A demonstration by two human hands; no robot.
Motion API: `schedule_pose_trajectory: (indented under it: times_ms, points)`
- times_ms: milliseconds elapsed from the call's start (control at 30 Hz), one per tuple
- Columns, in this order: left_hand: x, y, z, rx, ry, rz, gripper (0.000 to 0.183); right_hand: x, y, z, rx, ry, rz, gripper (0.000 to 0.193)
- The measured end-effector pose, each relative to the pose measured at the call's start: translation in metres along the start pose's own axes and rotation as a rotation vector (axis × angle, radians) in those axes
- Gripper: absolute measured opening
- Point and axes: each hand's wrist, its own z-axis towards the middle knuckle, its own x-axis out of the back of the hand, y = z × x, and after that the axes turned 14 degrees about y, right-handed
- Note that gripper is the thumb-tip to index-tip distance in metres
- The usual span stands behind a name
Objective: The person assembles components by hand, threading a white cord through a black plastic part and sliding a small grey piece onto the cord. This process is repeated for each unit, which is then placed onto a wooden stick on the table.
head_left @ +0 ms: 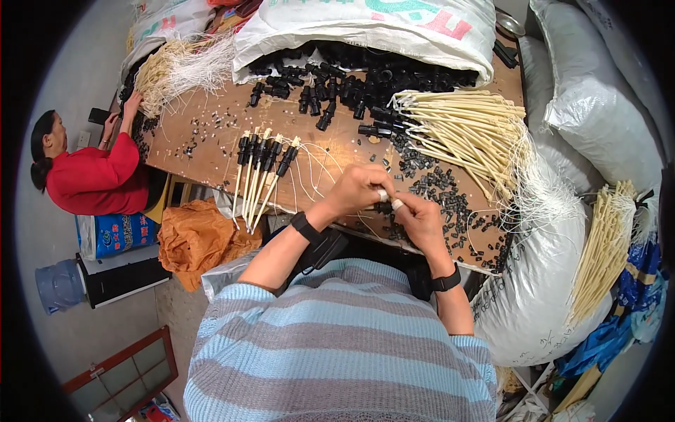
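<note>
My left hand [357, 188] and my right hand [422, 219] meet at the table's near edge, fingers closed in a pinch, with white wraps on fingertips. A small dark piece shows just below the fingers; whatever they grip is mostly hidden. Left of them lie several cream rods with black plastic sleeves [266, 155] and thin white cords. Small black plastic clips [439, 190] are scattered beside my right hand. Beyond it rests a thick bundle of cream rods [464, 130] trailing white cords. Black tubular fittings [327, 91] spill across the far side of the table.
A white woven sack [365, 35] lies open behind the fittings. Stuffed white sacks [534, 281] crowd the right side, with another rod bundle [605, 246] on them. At the left a person in red [95, 172] works by a corded heap [186, 70]. Orange cloth [200, 239] hangs below.
</note>
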Motion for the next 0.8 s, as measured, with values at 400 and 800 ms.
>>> schedule_pose_trajectory:
  times_ms: [400,800]
  points:
    - [0.001,-0.022,0.033,0.067,0.249,0.626,0.034,0.003,0.006,0.006,-0.127,0.197,-0.037,0.01]
    - [-0.031,0.021,0.011,0.269,0.224,-0.157,0.022,-0.009,0.013,0.021,-0.283,0.265,0.172,0.009]
